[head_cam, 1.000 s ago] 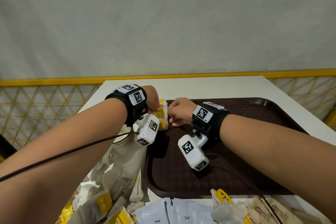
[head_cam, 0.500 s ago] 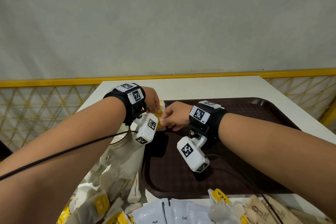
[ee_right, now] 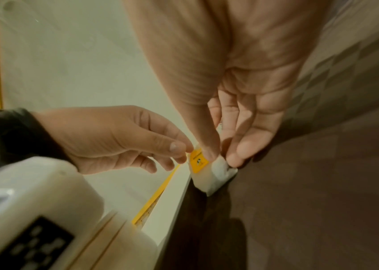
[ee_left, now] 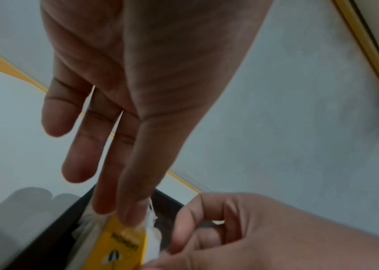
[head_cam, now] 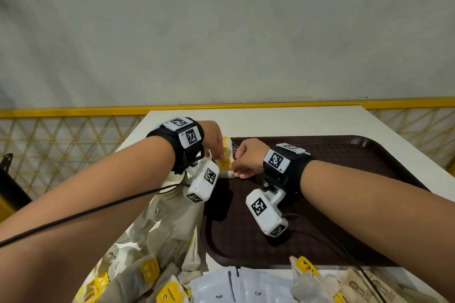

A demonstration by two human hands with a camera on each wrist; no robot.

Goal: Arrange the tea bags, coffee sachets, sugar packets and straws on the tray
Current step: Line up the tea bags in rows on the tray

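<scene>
A small stack of white tea bags (head_cam: 225, 165) with a yellow tag (ee_right: 198, 161) sits in the far left corner of the brown tray (head_cam: 344, 179). My left hand (head_cam: 219, 155) reaches down from the left, and its thumb and fingertips pinch the top edge of the yellow tag (ee_left: 123, 244). My right hand (head_cam: 234, 172) pinches the near corner of the white bag (ee_right: 209, 177), thumb on one side and fingers on the other. The lower part of the stack is hidden by both hands.
Loose tea bags (head_cam: 152, 265) are heaped at the near left on the white table (head_cam: 270, 120). White coffee sachets (head_cam: 236, 288) and brown packets (head_cam: 364, 288) lie along the near edge. A black cable (head_cam: 320, 229) crosses the tray. A yellow railing (head_cam: 73, 113) runs behind.
My right hand has moved left to the tea bag stack and taken hold of its near corner. My left hand has stayed on the stack, shifting only slightly.
</scene>
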